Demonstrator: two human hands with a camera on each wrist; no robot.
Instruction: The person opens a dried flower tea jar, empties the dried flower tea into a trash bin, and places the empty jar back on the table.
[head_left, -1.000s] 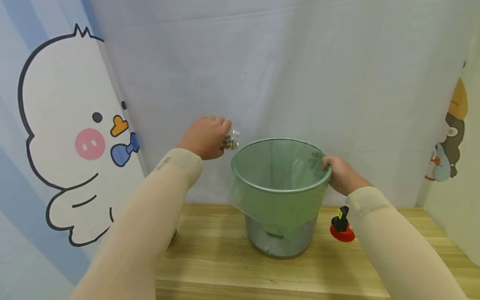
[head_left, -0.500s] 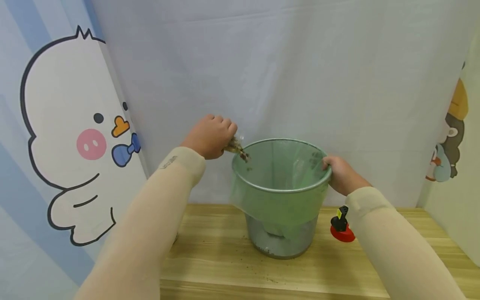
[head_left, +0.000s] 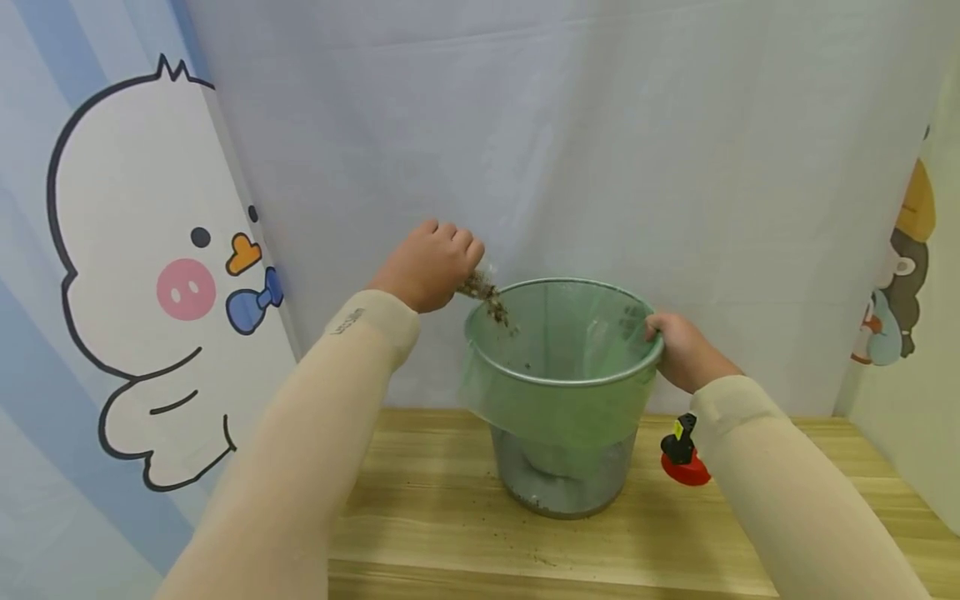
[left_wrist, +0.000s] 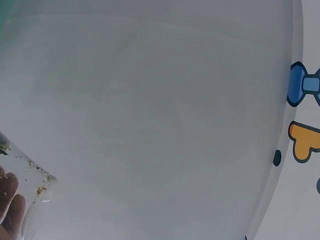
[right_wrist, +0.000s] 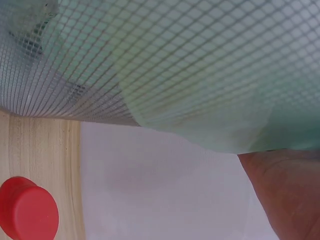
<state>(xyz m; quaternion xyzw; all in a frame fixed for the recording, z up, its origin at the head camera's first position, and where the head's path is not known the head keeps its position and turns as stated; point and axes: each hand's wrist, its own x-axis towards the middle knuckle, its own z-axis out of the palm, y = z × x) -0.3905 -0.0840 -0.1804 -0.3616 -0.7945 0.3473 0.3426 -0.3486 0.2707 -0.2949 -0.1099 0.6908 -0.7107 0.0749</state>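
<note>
In the head view my left hand (head_left: 433, 265) grips a clear jar tipped mouth-down over the left rim of a bin. Brown and greenish dry bits (head_left: 497, 310) spill from it into the bin. The left wrist view catches the clear jar (left_wrist: 41, 192) at lower left, with bits stuck inside and fingers visible through its wall. The metal mesh bin (head_left: 558, 496) stands upright, lined with a pale green bag (head_left: 555, 417) folded over its rim. At the bin's right rim, my right hand (head_left: 688, 352) pinches the edge and bag, thumb on the inside.
A red and black object (head_left: 684, 462) stands on the wooden tabletop (head_left: 427, 500) to the right of the bin; its round red part (right_wrist: 32, 212) shows in the right wrist view. Dark crumbs lie around the bin's base. A pale curtain (head_left: 360, 150) hangs behind.
My left hand has moved right and tipped the jar further down. Bits that were inside the jar now pour into the bin. The right hand keeps its place on the rim.
</note>
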